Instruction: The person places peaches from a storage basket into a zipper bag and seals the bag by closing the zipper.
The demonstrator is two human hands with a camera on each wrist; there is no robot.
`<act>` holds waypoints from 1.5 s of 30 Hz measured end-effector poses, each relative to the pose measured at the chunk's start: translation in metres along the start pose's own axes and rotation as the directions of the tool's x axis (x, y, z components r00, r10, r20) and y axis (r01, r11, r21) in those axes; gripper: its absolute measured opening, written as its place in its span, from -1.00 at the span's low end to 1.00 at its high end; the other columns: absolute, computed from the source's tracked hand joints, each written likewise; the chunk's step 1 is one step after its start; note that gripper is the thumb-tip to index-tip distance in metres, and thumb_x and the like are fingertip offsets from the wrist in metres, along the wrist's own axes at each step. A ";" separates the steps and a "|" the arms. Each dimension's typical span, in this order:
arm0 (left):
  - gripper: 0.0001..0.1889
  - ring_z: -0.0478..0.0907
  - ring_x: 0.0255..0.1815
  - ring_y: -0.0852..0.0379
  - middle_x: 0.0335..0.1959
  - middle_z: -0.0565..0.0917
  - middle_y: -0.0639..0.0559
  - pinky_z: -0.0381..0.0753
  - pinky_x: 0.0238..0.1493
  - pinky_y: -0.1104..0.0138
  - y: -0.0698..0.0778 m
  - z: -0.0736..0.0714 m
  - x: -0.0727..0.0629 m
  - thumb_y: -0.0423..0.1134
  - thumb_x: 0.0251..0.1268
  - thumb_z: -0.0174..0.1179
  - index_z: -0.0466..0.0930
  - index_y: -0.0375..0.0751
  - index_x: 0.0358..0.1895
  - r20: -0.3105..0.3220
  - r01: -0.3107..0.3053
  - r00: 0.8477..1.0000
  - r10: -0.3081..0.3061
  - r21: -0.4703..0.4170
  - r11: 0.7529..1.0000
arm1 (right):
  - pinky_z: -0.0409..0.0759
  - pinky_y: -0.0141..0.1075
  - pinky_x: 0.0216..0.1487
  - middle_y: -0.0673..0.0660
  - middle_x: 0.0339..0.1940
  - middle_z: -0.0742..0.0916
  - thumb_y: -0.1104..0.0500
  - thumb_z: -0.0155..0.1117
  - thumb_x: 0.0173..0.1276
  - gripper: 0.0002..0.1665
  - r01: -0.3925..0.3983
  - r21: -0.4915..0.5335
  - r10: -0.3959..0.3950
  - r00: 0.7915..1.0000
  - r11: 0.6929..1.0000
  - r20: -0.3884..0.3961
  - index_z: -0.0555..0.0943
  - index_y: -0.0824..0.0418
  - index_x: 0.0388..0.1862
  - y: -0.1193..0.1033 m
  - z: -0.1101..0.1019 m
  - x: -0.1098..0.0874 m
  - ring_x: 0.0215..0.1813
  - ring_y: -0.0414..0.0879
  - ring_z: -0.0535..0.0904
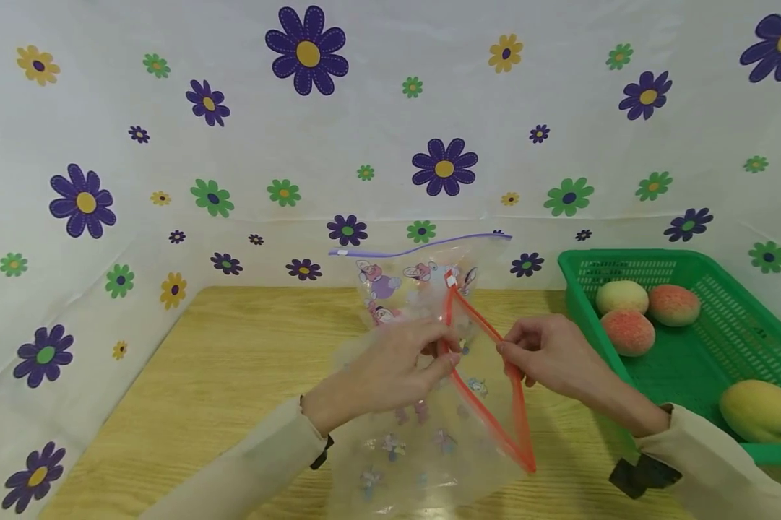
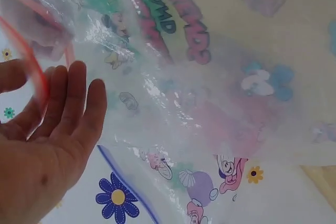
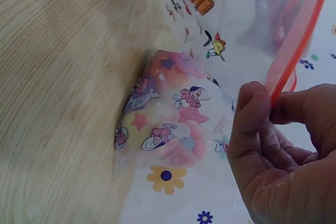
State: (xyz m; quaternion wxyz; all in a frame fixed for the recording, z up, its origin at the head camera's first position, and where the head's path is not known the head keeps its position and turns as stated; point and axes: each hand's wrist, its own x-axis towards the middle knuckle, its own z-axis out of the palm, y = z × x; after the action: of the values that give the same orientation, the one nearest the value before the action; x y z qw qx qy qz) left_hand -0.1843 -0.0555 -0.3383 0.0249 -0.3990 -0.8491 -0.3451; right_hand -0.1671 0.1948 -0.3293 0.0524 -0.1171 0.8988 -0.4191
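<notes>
A clear printed zip bag (image 1: 423,462) with a red zip hangs between both hands, its mouth spread into a wide gap. My left hand (image 1: 393,368) pinches the left side of the red zip strip. On the opposite strip, my right hand (image 1: 553,354) pinches the edge between thumb and forefinger, as the right wrist view shows closely. The red and white slider (image 1: 451,280) sits at the far end of the zip. Behind stands a second printed bag (image 1: 380,285) with a purple zip; rounded pinkish and yellowish shapes show through it in the right wrist view.
A green plastic basket (image 1: 672,390) stands at the right with three peach-like fruits (image 1: 627,332) at its back and a yellow mango-like fruit (image 1: 764,410) at its front. Flower-printed white cloth (image 1: 377,108) rises behind the wooden table (image 1: 234,375).
</notes>
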 end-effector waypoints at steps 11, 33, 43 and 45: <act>-0.79 0.37 -0.50 0.29 -0.48 0.52 0.14 0.40 -0.49 0.52 -0.017 0.006 0.003 -0.33 0.39 0.31 0.52 -0.12 -0.01 -0.036 -0.023 0.999 0.029 0.157 0.987 | 0.54 -0.27 -0.65 0.00 -0.64 0.69 0.19 0.24 0.46 -0.82 -0.062 -0.091 0.059 0.997 0.994 -0.042 0.62 0.22 -0.37 0.009 -0.003 -0.004 -0.64 -0.05 0.63; -0.78 0.56 -0.01 0.23 -0.01 0.70 0.07 0.56 0.19 0.54 -0.020 0.043 0.054 -0.38 0.43 0.19 0.55 -0.14 0.06 -0.056 -0.321 0.942 0.330 0.121 0.939 | 0.62 -0.25 -0.55 0.02 -0.63 0.71 0.15 0.11 0.49 -0.77 -0.136 -0.233 0.101 0.983 0.963 -0.156 0.59 0.25 -0.33 0.025 -0.066 -0.030 -0.61 -0.08 0.65; -0.72 0.59 0.21 0.26 0.11 0.69 0.07 0.39 0.39 0.60 0.003 0.049 0.085 -0.28 0.49 0.21 0.56 -0.17 0.18 -0.114 -0.424 0.894 0.432 0.093 0.901 | 0.60 -0.26 -0.57 0.04 -0.60 0.75 0.11 0.05 0.52 -0.73 -0.220 -0.243 0.129 0.931 0.945 -0.341 0.55 0.32 -0.18 0.018 -0.097 -0.049 -0.60 -0.10 0.63; -0.71 0.59 0.23 0.24 0.13 0.69 0.03 0.39 0.40 0.60 0.008 0.050 0.090 -0.30 0.49 0.22 0.56 -0.20 0.19 -0.120 -0.443 0.887 0.446 0.050 0.895 | 0.59 -0.27 -0.59 0.06 -0.63 0.74 0.11 0.06 0.53 -0.72 -0.222 -0.254 0.109 0.913 0.941 -0.393 0.53 0.33 -0.19 0.015 -0.102 -0.051 -0.63 -0.10 0.61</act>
State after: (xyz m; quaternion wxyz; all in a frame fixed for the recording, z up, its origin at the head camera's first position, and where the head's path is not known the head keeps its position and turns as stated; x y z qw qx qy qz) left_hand -0.2280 0.0378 -0.3431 0.1621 -0.5595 -0.7355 -0.3461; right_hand -0.1394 0.2927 -0.2757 -0.1016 0.0355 0.9511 -0.2897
